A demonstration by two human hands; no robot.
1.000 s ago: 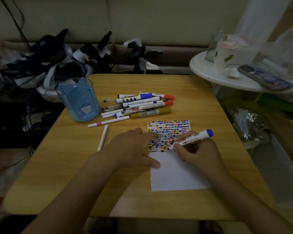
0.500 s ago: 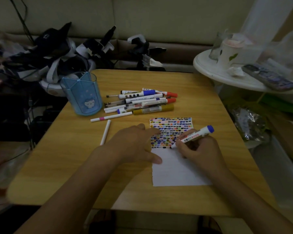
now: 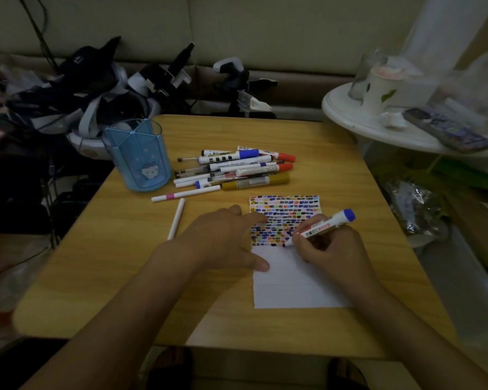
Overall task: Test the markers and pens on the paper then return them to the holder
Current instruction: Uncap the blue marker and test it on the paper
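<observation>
A white paper point(image 3: 293, 280) lies on the wooden table point(image 3: 124, 263), its upper half covered with small coloured marks. My right hand point(image 3: 330, 246) grips a white marker with a blue end point(image 3: 326, 224), tip down on the paper at the lower edge of the marks. My left hand point(image 3: 226, 240) lies flat, fingers spread, pressing the paper's left edge. A pile of markers and pens point(image 3: 237, 170) rests beyond the paper. The light blue holder point(image 3: 137, 156) stands upright at the far left. Two white pens point(image 3: 185, 193) point(image 3: 176, 219) lie loose near it.
A round white side table point(image 3: 364, 119) at the right carries a cup point(image 3: 381, 88) and a remote point(image 3: 445, 133). Dark bags, straps and gear point(image 3: 96, 88) are heaped behind the table's far left corner. Bags and clutter fill the floor at the right.
The view has shifted slightly. My right hand keeps the marker tip at the lower edge of the marks, moving only a little. My left hand stays pressed on the paper.
</observation>
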